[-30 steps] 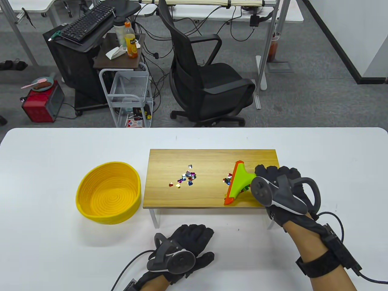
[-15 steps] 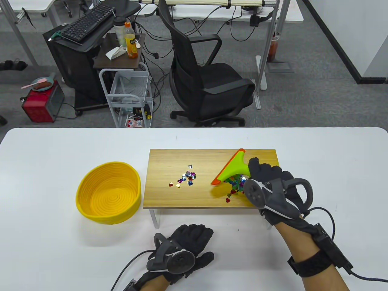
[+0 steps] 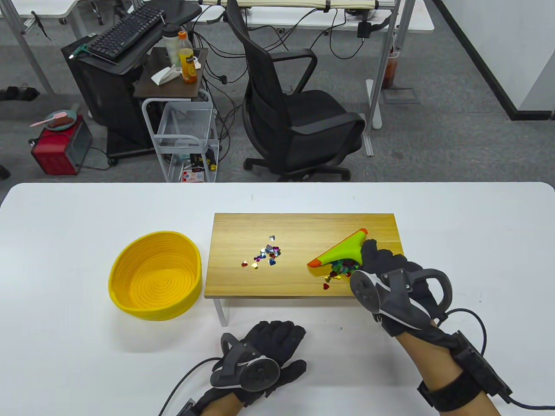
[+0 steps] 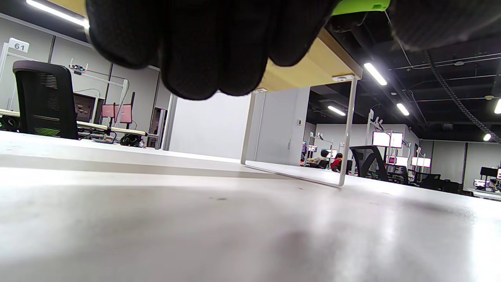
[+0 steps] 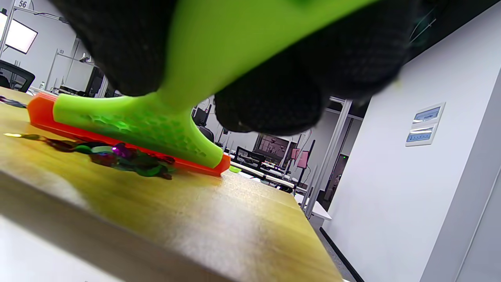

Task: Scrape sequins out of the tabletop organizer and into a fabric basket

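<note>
Scraping stage, as I read it from the remote station. My right hand (image 3: 390, 277) grips the handle of the green scraper (image 3: 342, 253), fingers (image 5: 270, 98) clamped around it. The scraper's orange blade edge (image 5: 117, 137) lies on the wooden tabletop organizer (image 3: 299, 229), angled so that one pile of sequins (image 3: 338, 268) sits on the hand's side of the blade, probably for regrouping before a push leftward. A second cluster of sequins (image 3: 266, 255) lies near the organizer's middle, apart from the blade. The yellow fabric basket (image 3: 130, 299) stands on the white counter (image 3: 477, 225) just beside the organizer's left end and below its level, a placement that I judge lets sequins drop over that edge; I see none in it. The right wrist is low, near the organizer's front right corner, forearm entering from the lower right. My left hand (image 3: 264, 355) rests palm down on the counter in front of the organizer, holding nothing, fingers (image 4: 203, 51) extended side by side.
</note>
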`<state>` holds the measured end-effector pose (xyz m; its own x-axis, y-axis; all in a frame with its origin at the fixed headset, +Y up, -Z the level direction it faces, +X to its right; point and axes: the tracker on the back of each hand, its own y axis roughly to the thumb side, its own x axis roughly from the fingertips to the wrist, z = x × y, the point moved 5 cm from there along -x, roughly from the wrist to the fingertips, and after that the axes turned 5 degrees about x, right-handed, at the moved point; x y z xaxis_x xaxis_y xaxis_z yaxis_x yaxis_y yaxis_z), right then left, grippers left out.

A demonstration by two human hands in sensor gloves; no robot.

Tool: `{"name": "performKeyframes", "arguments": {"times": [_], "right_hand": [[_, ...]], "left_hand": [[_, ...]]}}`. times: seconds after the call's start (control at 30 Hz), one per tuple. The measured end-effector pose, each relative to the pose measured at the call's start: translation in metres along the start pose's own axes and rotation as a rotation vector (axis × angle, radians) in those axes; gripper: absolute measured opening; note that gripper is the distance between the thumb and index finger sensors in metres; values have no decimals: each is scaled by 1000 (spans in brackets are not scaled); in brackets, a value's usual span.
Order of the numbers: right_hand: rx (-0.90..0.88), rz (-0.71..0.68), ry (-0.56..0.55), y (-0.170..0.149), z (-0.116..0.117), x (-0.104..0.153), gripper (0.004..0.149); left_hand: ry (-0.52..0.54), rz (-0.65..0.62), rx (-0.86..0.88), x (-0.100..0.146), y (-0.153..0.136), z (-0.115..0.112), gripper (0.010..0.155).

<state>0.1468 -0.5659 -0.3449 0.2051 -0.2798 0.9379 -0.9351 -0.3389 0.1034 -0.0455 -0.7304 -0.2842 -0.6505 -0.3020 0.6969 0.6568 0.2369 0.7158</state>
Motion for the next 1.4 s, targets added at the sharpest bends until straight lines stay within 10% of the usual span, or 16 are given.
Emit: {"name": "performKeyframes", "arguments": {"times": [0.57,1.4], "right_hand": [[-6,3,-24,-8,-14,37,59],[-108,-407,-69,124,-31,-57,60]], "left_hand": [[-8,-8,-8,-1,3,-1,74],[-18,-4,-12,0,2,-2,74]]}}
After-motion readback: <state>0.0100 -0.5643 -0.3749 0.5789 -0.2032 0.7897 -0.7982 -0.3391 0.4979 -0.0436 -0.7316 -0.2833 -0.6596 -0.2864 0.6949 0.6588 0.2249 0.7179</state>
